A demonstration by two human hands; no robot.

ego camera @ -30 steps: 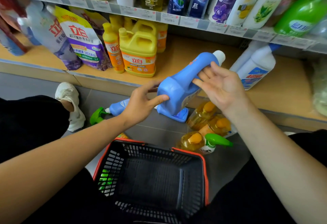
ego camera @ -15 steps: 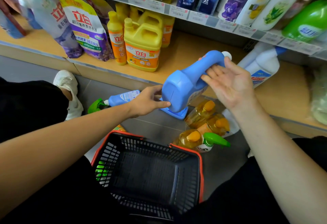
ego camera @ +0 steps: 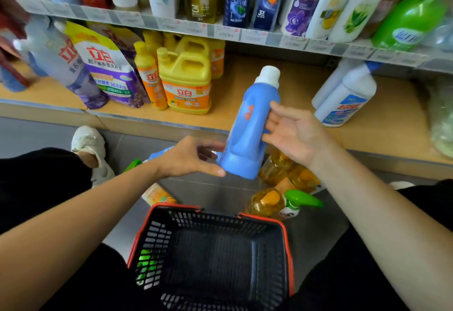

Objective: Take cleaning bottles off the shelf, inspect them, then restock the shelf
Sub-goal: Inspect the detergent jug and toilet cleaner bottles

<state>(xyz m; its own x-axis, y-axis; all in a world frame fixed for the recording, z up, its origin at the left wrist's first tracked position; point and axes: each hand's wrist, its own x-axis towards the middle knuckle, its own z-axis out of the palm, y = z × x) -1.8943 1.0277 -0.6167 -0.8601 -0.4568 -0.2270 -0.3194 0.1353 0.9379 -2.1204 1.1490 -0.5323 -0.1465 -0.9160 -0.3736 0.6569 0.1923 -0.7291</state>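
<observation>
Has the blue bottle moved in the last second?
Yes: the blue bottle has swung upright, its cap leaving the white bottles and pointing at the upper shelf.

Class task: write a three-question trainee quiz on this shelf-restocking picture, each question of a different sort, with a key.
1. True or false: the blue bottle is held upside down.
2. Its cap is: A red, B white, C green?
3. Fill in: the left hand grips the bottle's ____, while the right hand touches its side.
Key: 1 false; 2 B; 3 base.
</observation>
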